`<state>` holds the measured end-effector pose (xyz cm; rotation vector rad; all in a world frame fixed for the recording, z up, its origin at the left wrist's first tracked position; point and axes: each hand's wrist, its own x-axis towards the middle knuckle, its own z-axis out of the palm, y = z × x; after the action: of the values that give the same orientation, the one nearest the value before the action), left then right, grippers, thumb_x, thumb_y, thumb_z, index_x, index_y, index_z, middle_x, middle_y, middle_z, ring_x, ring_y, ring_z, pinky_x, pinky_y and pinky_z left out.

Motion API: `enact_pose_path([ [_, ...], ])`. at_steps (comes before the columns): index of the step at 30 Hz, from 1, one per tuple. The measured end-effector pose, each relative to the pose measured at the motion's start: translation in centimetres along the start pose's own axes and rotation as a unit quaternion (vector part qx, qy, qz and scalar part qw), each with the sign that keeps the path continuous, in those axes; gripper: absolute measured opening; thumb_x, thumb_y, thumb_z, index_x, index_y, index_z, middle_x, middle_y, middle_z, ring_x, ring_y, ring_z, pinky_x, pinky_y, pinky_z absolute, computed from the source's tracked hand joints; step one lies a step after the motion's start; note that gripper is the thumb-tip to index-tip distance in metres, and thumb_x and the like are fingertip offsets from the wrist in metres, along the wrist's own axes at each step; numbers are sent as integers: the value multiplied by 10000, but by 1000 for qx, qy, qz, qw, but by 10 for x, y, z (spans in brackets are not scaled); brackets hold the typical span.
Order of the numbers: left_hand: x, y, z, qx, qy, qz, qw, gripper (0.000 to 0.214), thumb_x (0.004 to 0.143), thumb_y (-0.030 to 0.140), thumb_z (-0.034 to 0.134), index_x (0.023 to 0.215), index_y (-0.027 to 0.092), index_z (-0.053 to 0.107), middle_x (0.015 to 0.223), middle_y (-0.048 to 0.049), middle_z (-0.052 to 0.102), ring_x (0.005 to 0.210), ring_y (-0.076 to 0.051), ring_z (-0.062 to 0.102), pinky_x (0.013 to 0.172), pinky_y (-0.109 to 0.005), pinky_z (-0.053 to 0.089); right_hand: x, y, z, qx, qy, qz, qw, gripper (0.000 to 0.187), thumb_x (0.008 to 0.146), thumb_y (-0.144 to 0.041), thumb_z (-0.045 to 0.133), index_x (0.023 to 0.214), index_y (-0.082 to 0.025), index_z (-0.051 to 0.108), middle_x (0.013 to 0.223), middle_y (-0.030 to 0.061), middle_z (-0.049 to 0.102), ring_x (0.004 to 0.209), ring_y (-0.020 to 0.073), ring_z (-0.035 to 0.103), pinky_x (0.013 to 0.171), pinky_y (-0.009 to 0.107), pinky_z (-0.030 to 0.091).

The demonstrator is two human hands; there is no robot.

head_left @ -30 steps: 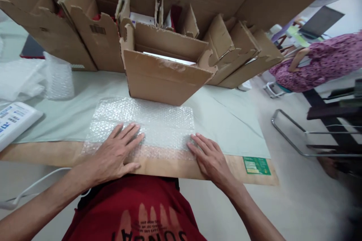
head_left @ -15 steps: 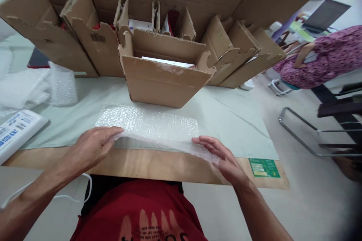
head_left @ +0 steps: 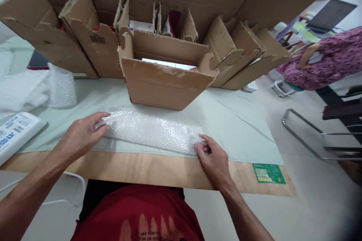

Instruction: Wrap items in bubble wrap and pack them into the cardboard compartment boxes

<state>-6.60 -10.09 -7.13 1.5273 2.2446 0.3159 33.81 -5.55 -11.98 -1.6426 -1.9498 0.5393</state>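
Note:
A long strip of bubble wrap (head_left: 152, 130), folded over on itself, lies across the pale green cloth near the table's front edge. Its left end is pinched by my left hand (head_left: 87, 130), thumb below and fingers above. At the opposite end, my right hand (head_left: 213, 158) grips the corner between thumb and curled fingers. Whether anything lies inside the fold cannot be made out. Just beyond the strip stands an open cardboard box (head_left: 166, 86) with a white item inside.
Several cardboard holders (head_left: 82, 41) line the back. More bubble wrap (head_left: 60, 86) is piled at the left, near a white printed box (head_left: 17, 133). A green card (head_left: 268, 173) lies on the front edge. Another person (head_left: 325, 60) sits at the right, beyond a metal-framed chair (head_left: 299, 135).
The near edge of the bubble wrap has been folded away from me onto the rest. My left hand moved slightly left and up; my right hand moved left and closed on the end.

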Motion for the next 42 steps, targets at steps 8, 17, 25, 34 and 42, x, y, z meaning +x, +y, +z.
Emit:
enact_pose_path([
  [8, 2, 7, 20, 191, 104, 41, 975, 630, 962, 473, 428, 1462, 94, 466, 1116, -228, 684, 1016, -387, 689, 819, -475, 534, 11, 13, -9, -152, 5, -108, 982, 545, 937, -508, 571, 1354, -157, 565, 1126, 135, 709, 918, 288, 669, 838, 459, 520],
  [17, 8, 1, 15, 135, 8, -13, 991, 390, 888, 386, 477, 1156, 177, 667, 928, -135, 779, 878, -351, 741, 691, -397, 515, 53, -4, -7, -106, -101, -104, 984, 209, 881, -406, 605, 813, -211, 633, 934, 83, 715, 835, 256, 654, 752, 381, 525],
  [25, 23, 14, -10, 191, 199, 45, 960, 448, 953, 259, 368, 1323, 132, 587, 1109, -157, 722, 1113, -348, 654, 966, -508, 442, -32, -66, 2, 200, -262, -20, 944, 640, 890, -286, 627, 1505, -235, 459, 805, 0, 681, 650, 183, 616, 607, 294, 522],
  [34, 54, 29, -5, 72, 262, 151, 950, 499, 935, 267, 538, 1413, 124, 532, 1277, -184, 646, 1227, -353, 570, 1068, -528, 420, -40, -111, 54, 285, -363, -18, 887, 422, 893, -270, 630, 1309, -265, 699, 1187, 73, 742, 1025, 250, 687, 916, 405, 548],
  [42, -97, -14, 39, -150, 19, 276, 949, 724, 853, 100, 482, 1545, 289, 390, 1312, -55, 715, 1318, -249, 600, 1103, -448, 520, -24, -126, 41, 494, -447, 92, 740, 426, 833, -541, 759, 1120, -227, 764, 928, 47, 727, 749, 166, 642, 725, 309, 529],
])
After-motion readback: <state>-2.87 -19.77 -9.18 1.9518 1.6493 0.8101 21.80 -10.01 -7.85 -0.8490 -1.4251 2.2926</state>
